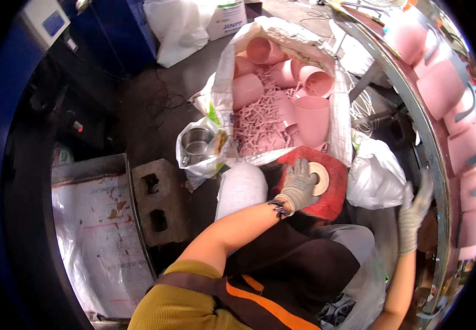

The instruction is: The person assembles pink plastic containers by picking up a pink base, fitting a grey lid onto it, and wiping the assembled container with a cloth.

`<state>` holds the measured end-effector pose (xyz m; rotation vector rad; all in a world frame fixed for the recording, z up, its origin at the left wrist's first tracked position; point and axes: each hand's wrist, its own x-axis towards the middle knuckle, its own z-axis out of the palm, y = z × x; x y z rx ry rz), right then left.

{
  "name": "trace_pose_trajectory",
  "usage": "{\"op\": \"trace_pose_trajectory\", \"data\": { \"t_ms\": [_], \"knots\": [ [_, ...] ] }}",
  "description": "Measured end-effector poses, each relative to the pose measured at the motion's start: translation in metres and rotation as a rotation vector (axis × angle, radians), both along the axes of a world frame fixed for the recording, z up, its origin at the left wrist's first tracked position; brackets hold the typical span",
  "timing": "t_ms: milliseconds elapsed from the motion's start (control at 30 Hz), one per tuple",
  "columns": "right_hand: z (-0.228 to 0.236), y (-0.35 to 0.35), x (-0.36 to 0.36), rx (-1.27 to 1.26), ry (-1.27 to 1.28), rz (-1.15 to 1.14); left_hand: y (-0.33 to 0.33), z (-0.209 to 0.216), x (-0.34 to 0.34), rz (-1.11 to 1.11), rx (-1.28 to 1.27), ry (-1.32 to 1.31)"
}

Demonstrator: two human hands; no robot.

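Observation:
My left hand (pixel 297 188), in a pale glove, lies with fingers stretched out on a red pad (pixel 334 204) over my lap. Its fingers rest against a cream-coloured ring (pixel 320 172) with a dark hole, perhaps a roll of tape. Off to the right, my gloved right hand (pixel 415 213) is raised beside the bench's metal edge (pixel 440 181). Its fingers are extended and slightly blurred, and I see nothing in them. Just beyond the pad, a white woven sack (pixel 228 71) holds several pink plastic pitchers (pixel 311 118) and many pink plastic scraps (pixel 254 124).
Pink pitchers with grey handles (pixel 441 88) line the bench at right. A metal cup (pixel 196 144) sits in a plastic bag left of the sack. A concrete block (pixel 163 206) stands beside a plastic-wrapped box (pixel 100 231). A white bag (pixel 375 173) lies between my hands.

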<state>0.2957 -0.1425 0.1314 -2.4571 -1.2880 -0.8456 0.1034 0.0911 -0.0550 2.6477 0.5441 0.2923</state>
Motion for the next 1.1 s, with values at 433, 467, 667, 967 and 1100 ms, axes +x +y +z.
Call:
{"op": "trace_pose_trajectory", "data": {
  "t_ms": [433,467,667,967,1100],
  "knots": [
    [-0.154,-0.003,-0.028,0.057,0.478,0.056,0.104,0.091,-0.14,0.319,-0.147,-0.577],
    [-0.155,0.001,-0.028,0.071,0.515,0.056,0.134,0.083,-0.173,0.442,-0.096,-0.505],
    [-0.159,0.002,-0.026,-0.02,0.462,0.096,0.207,0.01,-0.441,1.384,0.199,0.3],
    [-0.148,0.03,-0.05,0.046,0.667,0.189,0.198,-0.037,-0.688,0.963,0.603,0.563],
    [-0.087,0.111,-0.175,0.321,1.268,0.389,0.224,0.086,-0.567,1.041,-0.323,-0.49]
  ]
}}
